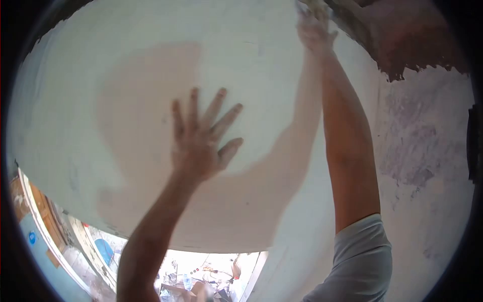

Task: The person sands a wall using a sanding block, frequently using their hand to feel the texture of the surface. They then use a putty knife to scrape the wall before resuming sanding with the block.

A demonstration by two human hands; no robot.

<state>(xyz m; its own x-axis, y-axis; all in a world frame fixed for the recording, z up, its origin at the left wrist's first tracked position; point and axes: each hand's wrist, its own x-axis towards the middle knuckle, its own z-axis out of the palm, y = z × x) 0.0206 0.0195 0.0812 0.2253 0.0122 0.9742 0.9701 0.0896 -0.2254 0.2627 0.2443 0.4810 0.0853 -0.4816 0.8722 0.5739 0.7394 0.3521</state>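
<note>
A pale, smooth plastered wall (251, 65) fills most of the view. My left hand (196, 146) lies against it, fingers spread and nothing in its grasp. High at the upper right, my right hand (314, 32) reaches up the wall near its ragged edge, blurred by motion. A small yellowish thing (319, 9) shows at its fingers, too smeared to name. Shadows of my head and right arm fall across the wall.
Dark reddish-brown bare surface (422, 35) borders the plaster at the upper right. A patchy grey-white wall (417, 151) stands to the right. Below the wall's lower edge, a cluttered floor shows a clear bottle (187, 282). A brown wooden door (44, 214) is at the lower left.
</note>
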